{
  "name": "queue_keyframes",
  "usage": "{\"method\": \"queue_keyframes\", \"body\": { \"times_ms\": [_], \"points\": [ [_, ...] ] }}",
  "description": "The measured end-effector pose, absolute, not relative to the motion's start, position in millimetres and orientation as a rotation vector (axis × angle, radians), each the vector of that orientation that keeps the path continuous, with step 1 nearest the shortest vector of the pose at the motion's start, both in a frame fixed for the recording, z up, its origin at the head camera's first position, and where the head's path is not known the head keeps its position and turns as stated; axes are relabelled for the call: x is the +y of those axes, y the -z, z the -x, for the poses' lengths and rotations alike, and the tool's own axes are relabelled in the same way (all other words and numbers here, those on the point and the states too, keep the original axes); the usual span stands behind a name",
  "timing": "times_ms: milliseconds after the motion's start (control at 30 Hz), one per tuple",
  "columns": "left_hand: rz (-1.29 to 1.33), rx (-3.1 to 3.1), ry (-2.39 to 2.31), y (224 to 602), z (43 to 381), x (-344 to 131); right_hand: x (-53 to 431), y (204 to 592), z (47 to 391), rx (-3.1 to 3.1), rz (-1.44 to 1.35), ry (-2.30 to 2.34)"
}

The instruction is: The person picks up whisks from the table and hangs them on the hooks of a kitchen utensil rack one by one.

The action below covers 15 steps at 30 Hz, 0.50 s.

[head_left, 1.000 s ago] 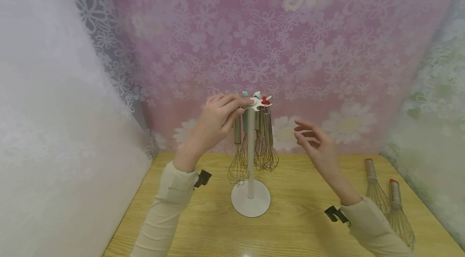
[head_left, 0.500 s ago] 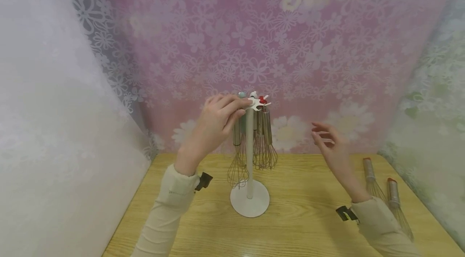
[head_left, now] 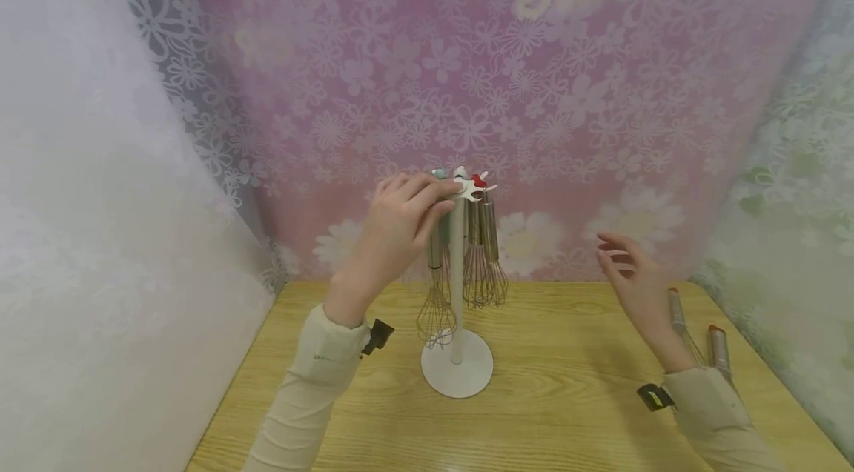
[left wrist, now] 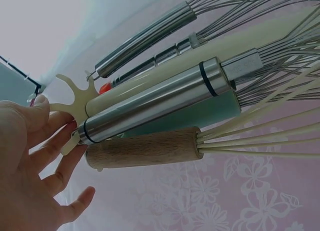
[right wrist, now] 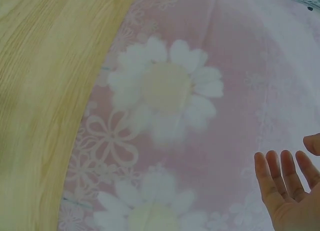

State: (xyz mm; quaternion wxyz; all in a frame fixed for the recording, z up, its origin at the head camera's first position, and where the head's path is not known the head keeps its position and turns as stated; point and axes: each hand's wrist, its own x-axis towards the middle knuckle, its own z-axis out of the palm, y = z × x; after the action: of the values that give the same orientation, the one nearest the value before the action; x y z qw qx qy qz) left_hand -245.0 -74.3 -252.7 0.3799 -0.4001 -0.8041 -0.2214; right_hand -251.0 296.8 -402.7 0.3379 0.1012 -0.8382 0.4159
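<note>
My left hand (head_left: pixel 400 224) holds the top of a white whisk stand (head_left: pixel 457 376), its index finger over the hub. Several wire whisks hang there. The left wrist view shows a wooden-handled whisk (left wrist: pixel 145 148), a steel-handled whisk (left wrist: pixel 155 101) and a teal-handled whisk (left wrist: pixel 200 113) close to my fingers. A red-topped whisk (head_left: pixel 478 181) hangs on the stand's right side. My right hand (head_left: pixel 637 287) holds nothing, fingers loosely bent, in the air at the right. Behind it lie two whisks, one farther (head_left: pixel 677 313) and one nearer (head_left: pixel 718 346), partly hidden by hand and sleeve.
The wooden table (head_left: pixel 534 413) runs back to a pink floral backdrop (head_left: pixel 400 87). A pale curtain (head_left: pixel 133 235) stands at the left, and a leafy-patterned one (head_left: pixel 794 235) closes the right side.
My right hand has moved right, away from the stand, over toward the lying whisks. The stand's top has turned slightly, its far whisks shifting left, with my left hand still on it.
</note>
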Motion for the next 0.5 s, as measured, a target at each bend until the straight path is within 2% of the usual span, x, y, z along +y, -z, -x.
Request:
{"method": "queue_keyframes", "body": {
  "times_ms": [500],
  "points": [
    [1.023, -2.024, 0.562, 254, 245, -73, 353, 427, 268, -2.236, -0.152, -1.155]
  ]
}}
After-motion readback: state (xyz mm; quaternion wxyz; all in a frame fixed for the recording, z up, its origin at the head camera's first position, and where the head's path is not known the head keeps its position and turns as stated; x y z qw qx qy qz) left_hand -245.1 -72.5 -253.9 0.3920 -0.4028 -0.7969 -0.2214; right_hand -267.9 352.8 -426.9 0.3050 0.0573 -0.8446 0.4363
